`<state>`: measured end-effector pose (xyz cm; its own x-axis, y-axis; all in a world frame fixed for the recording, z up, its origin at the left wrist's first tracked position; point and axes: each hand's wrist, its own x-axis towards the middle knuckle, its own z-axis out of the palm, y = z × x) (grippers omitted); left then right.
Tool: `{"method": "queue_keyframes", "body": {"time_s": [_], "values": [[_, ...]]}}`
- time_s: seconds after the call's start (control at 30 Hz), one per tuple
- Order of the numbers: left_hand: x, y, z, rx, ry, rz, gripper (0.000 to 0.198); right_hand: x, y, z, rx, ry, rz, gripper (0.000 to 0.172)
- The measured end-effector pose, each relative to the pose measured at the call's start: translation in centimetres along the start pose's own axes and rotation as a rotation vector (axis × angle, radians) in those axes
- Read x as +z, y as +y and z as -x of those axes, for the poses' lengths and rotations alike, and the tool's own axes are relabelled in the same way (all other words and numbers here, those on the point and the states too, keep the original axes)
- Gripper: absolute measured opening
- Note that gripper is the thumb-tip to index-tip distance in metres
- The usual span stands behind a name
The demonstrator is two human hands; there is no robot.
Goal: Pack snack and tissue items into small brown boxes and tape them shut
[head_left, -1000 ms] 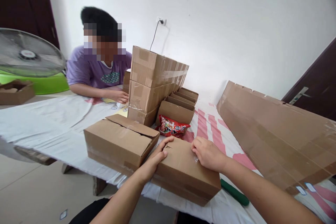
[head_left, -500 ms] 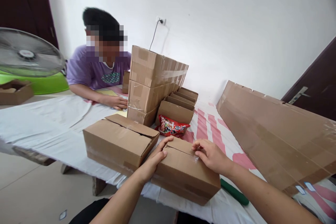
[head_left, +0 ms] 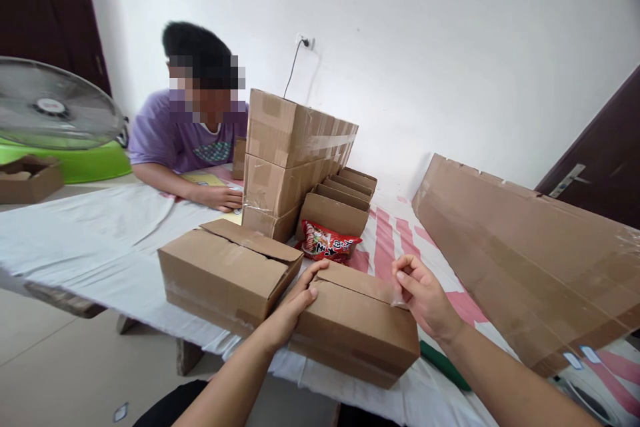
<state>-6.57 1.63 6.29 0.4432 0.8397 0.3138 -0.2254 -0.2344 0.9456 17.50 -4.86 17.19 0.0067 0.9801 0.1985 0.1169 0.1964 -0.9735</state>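
Observation:
A brown cardboard box (head_left: 350,330) lies in front of me with its top flaps folded down and a seam between them. My left hand (head_left: 295,300) rests open on its left end, fingers stretched along the edge. Over the box's right end, my right hand (head_left: 425,293) pinches a strip of clear tape (head_left: 399,297) that runs down to the top near the seam. Just left stands a second cardboard box (head_left: 225,273) with one flap slightly raised. Behind both, a red food packet (head_left: 329,241) leans against an open box (head_left: 336,213).
Stacked taped cartons (head_left: 273,160) rise behind. A large cardboard sheet (head_left: 520,247) leans at right. Beside the near box lies a green object (head_left: 445,365), partly hidden. Across the table sits a person in a purple shirt (head_left: 160,127). A fan (head_left: 55,107) stands at left.
My right hand has moved right along the box top, drawing the clear tape with it. My left hand stays on the box's left end.

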Motion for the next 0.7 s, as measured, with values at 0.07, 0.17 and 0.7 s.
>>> {"method": "queue_keyframes", "body": {"time_s": [0.07, 0.17, 0.7], "values": [[0.0, -0.1, 0.0, -0.008, 0.0, 0.007, 0.063, -0.1, -0.1, 0.0, -0.001, -0.019, 0.039, 0.029], [0.1, 0.2, 0.1, -0.009, 0.003, -0.002, 0.064, -0.2, -0.4, 0.7, 0.05, -0.121, 0.098, 0.034], [0.3, 0.2, -0.1, -0.099, 0.088, 0.014, 0.068, -9.7, 5.9, 14.4, 0.326, -0.083, 0.542, 0.016]]}}
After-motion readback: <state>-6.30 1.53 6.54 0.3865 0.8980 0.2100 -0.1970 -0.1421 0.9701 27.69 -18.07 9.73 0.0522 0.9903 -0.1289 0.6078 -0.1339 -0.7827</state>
